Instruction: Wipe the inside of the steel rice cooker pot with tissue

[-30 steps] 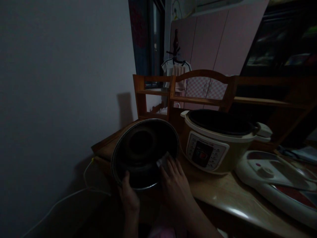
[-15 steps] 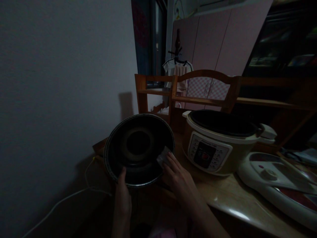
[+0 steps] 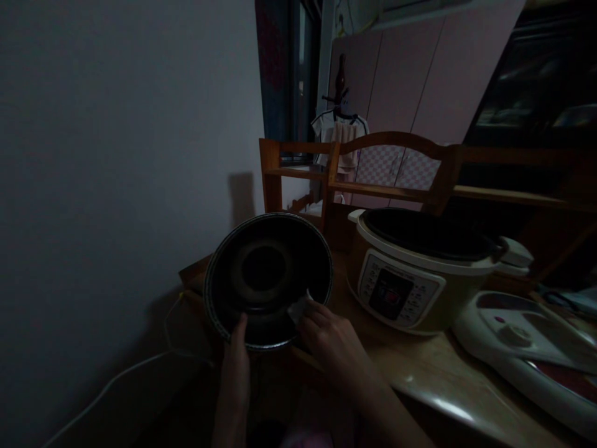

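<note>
A dark, round inner pot is tilted so that its inside faces me. My left hand grips its near rim at the lower left, the thumb over the edge and the other fingers hidden beneath. My right hand is closed on a pale, crumpled wipe, which lies against the pot's inner wall at the lower right. Beside the pot stands an electric cooker body with a button panel, its lid off. The cooker's lid rests on the table to the right.
The wooden table has a raised wooden shelf frame along its back. A white cord hangs at the left by the wall. Farther back are a pink cupboard and a coat stand with clothes.
My right hand has moved the wipe a little left and down along the pot's inner wall. My left hand keeps its grip on the rim, and the whole view has shifted slightly.
</note>
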Demonstrator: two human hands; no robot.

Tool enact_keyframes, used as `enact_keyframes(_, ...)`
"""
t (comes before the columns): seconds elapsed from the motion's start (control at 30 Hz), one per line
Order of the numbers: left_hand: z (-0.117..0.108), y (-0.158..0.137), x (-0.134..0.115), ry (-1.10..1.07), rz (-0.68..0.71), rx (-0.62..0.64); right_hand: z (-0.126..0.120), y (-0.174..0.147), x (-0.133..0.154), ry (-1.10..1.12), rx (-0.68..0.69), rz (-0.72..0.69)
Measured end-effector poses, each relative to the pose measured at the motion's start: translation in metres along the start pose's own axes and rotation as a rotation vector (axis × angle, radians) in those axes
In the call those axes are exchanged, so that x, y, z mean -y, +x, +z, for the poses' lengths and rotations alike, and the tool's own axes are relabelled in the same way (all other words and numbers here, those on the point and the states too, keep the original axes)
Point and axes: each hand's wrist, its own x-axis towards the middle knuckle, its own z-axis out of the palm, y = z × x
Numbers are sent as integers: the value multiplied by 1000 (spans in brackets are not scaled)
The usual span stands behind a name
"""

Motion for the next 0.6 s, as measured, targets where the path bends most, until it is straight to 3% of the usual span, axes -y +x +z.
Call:
enact_keyframes(0.3,-2,2,8,34,-4,21,7,25,-11,-174,254,159)
enact_keyframes(0.6,-8,7,16,32,-7,36,22,51,-17,-158,293,136)
